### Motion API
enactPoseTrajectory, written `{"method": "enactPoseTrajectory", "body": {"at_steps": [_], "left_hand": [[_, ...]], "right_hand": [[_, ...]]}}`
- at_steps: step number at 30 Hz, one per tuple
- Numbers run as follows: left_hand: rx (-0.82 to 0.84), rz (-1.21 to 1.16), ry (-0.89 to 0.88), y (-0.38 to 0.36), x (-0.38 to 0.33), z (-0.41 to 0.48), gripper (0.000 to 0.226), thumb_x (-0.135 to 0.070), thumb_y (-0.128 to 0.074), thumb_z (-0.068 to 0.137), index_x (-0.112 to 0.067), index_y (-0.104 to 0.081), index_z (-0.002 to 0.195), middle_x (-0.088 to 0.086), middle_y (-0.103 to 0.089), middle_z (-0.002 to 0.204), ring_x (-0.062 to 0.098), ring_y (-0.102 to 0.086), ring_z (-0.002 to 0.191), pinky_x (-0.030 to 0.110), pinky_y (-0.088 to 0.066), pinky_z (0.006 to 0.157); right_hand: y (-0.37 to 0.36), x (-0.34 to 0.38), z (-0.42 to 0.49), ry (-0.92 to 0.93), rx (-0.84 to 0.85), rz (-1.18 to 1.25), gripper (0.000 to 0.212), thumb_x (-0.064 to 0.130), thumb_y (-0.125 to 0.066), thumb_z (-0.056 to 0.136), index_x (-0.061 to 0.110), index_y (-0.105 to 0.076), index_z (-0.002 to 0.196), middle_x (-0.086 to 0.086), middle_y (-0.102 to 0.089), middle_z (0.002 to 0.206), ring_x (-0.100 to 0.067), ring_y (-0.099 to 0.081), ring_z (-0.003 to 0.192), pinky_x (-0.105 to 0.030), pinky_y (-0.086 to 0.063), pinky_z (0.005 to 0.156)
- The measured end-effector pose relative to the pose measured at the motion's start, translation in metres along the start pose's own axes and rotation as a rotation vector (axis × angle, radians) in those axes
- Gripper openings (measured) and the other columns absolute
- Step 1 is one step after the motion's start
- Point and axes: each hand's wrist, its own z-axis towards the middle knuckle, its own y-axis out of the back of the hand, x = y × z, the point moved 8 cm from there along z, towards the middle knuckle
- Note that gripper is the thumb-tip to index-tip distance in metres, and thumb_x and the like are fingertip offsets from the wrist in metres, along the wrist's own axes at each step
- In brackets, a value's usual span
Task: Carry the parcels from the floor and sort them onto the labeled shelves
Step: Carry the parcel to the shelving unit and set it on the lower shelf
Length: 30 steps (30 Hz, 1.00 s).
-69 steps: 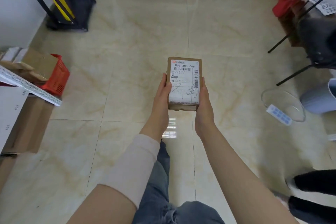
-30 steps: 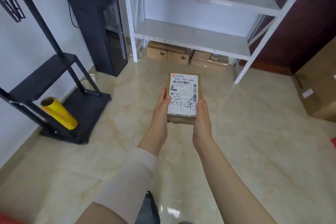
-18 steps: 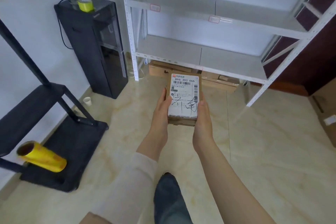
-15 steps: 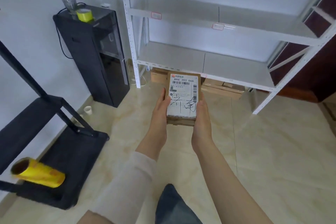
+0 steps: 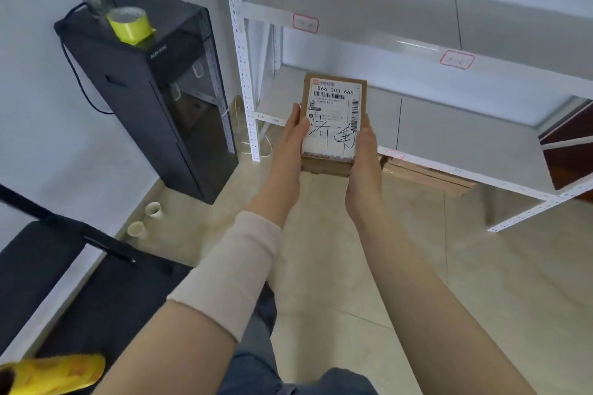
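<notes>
Right, head view only: my left hand (image 5: 293, 138) and right hand (image 5: 362, 151) clamp the parcel (image 5: 333, 125) betw. them, palms on its long sides, label up, held in mid-air in front of the white shelf rack (image 5: 449, 125), not yet over a board. Red-framed tags (image 5: 305, 23) too small to read from here. Risks, imo: wrong shelf if I misread tag vs. handwritten mark; side-only grip w/ nothing under it could let the box slide out when I reach fwd.
</notes>
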Motion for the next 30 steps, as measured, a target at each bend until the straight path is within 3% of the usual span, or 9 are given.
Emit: {"method": "enactPoseTrajectory", "body": {"at_steps": [3, 6, 10, 17, 20, 22, 26, 30], "left_hand": [[0.013, 0.019, 0.009, 0.009, -0.016, 0.066, 0.06, -0.038, -0.047, 0.089, -0.035, -0.029, 0.146, -0.003, -0.046, 0.146, 0.016, -0.048, 0.13, 0.039, -0.035, 0.113], [0.027, 0.024, 0.042, 0.019, -0.027, 0.128, 0.07, -0.046, -0.05, 0.078, -0.038, -0.03, 0.145, -0.005, -0.046, 0.146, 0.016, -0.047, 0.131, 0.04, -0.034, 0.113], [0.056, 0.046, 0.077, 0.02, -0.038, 0.204, 0.06, -0.039, -0.047, 0.088, -0.037, -0.029, 0.145, -0.004, -0.047, 0.146, 0.017, -0.048, 0.131, 0.043, -0.034, 0.113], [0.088, 0.078, 0.114, -0.005, -0.042, 0.335, 0.057, -0.03, -0.045, 0.093, -0.03, -0.027, 0.147, 0.0, -0.043, 0.149, 0.02, -0.046, 0.132, 0.042, -0.035, 0.113], [0.101, 0.116, 0.095, -0.025, -0.045, 0.394, 0.073, -0.047, -0.056, 0.075, -0.031, -0.037, 0.143, -0.001, -0.05, 0.144, 0.021, -0.049, 0.131, 0.046, -0.035, 0.112], [0.087, 0.11, 0.112, -0.036, -0.045, 0.431, 0.072, -0.048, -0.058, 0.072, -0.032, -0.041, 0.14, -0.001, -0.056, 0.139, 0.022, -0.053, 0.127, 0.048, -0.037, 0.11], [0.052, 0.071, 0.138, -0.053, -0.057, 0.489, 0.055, -0.034, -0.048, 0.091, -0.03, -0.035, 0.144, 0.0, -0.055, 0.139, 0.02, -0.054, 0.125, 0.041, -0.042, 0.107], [0.011, 0.102, 0.136, -0.05, -0.071, 0.543, 0.061, -0.04, -0.052, 0.085, -0.03, -0.038, 0.143, 0.001, -0.055, 0.139, 0.021, -0.054, 0.125, 0.044, -0.04, 0.109]], "right_hand": [[-0.031, 0.002, 0.059, 0.031, -0.049, -0.009, 0.047, 0.033, -0.031, 0.099, 0.024, -0.034, 0.145, 0.001, -0.044, 0.148, -0.012, -0.045, 0.132, -0.026, -0.037, 0.107], [-0.06, 0.001, 0.11, 0.02, -0.087, -0.018, 0.046, 0.03, -0.029, 0.099, 0.023, -0.035, 0.144, 0.0, -0.045, 0.147, -0.013, -0.045, 0.131, -0.02, -0.039, 0.102], [-0.087, -0.001, 0.177, -0.024, -0.117, -0.011, 0.045, 0.029, -0.028, 0.1, 0.023, -0.035, 0.144, 0.001, -0.048, 0.144, -0.011, -0.049, 0.125, -0.009, -0.041, 0.088], [-0.098, -0.005, 0.304, -0.027, -0.131, -0.008, 0.046, 0.03, -0.026, 0.1, 0.023, -0.032, 0.146, 0.0, -0.045, 0.147, -0.013, -0.045, 0.132, -0.023, -0.04, 0.104], [-0.098, -0.003, 0.367, -0.019, -0.127, -0.007, 0.047, 0.035, -0.028, 0.099, 0.026, -0.032, 0.145, 0.001, -0.046, 0.146, -0.013, -0.046, 0.131, -0.034, -0.037, 0.11], [-0.098, 0.002, 0.409, -0.014, -0.114, -0.011, 0.048, 0.037, -0.029, 0.098, 0.027, -0.033, 0.145, 0.001, -0.048, 0.145, -0.013, -0.048, 0.129, -0.031, -0.042, 0.105], [-0.106, 0.01, 0.476, -0.08, -0.086, 0.021, 0.046, 0.033, -0.028, 0.1, 0.027, -0.032, 0.145, 0.002, -0.049, 0.143, -0.011, -0.05, 0.122, -0.015, -0.044, 0.085], [-0.128, 0.01, 0.531, -0.125, -0.073, 0.019, 0.046, 0.033, -0.027, 0.1, 0.026, -0.031, 0.145, -0.002, -0.048, 0.143, -0.016, -0.048, 0.125, -0.021, -0.044, 0.09]]}}
